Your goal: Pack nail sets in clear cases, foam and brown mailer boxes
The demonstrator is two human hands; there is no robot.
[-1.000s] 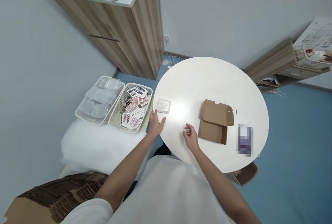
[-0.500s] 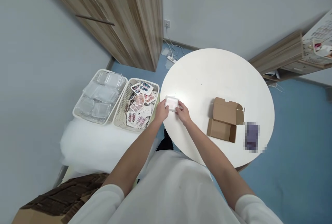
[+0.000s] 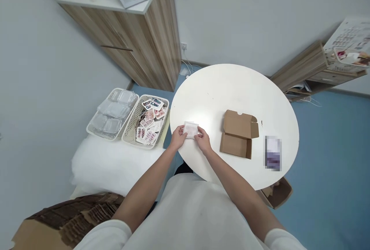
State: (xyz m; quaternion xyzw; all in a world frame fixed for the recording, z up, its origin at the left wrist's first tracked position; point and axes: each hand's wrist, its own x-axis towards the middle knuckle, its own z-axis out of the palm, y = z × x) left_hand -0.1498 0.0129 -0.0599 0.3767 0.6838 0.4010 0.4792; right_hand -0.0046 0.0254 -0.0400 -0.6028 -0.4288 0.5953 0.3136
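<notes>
Between my two hands, at the near left edge of the white round table (image 3: 228,88), is a small whitish see-through plastic case (image 3: 191,130) with something faintly pink inside. My left hand (image 3: 178,138) grips its left side, thumb on the near corner and fingers at the edge. Closed on the right side in the same way is my right hand (image 3: 202,140). To the right on the table lies an opened brown cardboard box (image 3: 238,124), its lid folded back; its tray looks bare inside.
Left of the table stand a basket (image 3: 126,136) of press-on nail cards and a basket (image 3: 90,129) of clear plastic cases. White padding (image 3: 115,161) lies below them, near stacked brown cardboard (image 3: 83,215). A pixelated object (image 3: 273,153) is at the table's right; a carton (image 3: 279,194) sits beneath.
My view has tilted up, bringing the cabinet top and the carton under the table into sight. Both hands keep hold of the plastic case, which seems slightly turned up.
</notes>
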